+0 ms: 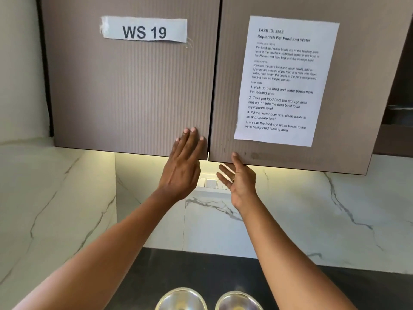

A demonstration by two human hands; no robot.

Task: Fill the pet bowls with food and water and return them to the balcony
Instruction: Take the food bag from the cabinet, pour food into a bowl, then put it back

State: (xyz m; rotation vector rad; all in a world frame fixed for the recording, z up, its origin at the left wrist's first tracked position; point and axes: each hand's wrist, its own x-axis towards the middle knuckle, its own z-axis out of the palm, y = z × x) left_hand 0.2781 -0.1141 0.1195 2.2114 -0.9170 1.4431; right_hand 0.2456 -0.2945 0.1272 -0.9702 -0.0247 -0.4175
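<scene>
Two metal bowls [209,299] sit side by side on the dark surface [223,269] at the bottom centre of the frame. Above them, the left hand [182,170] lies flat, grip spread, on the left cabinet door [129,86]. The right hand [240,181], grip spread and empty, touches the right door's [348,142] lower edge.

Cabinet doors [134,86]: taupe-brown, fine vertical ribbing. Label [144,30]: white, black lettering "WS 19". Task sheet [283,79]: white, black print. Wall [290,209]: white marble, grey veining. Counter [201,271]: black. Two bowls [182,298] at counter's near edge: shiny silver metal
</scene>
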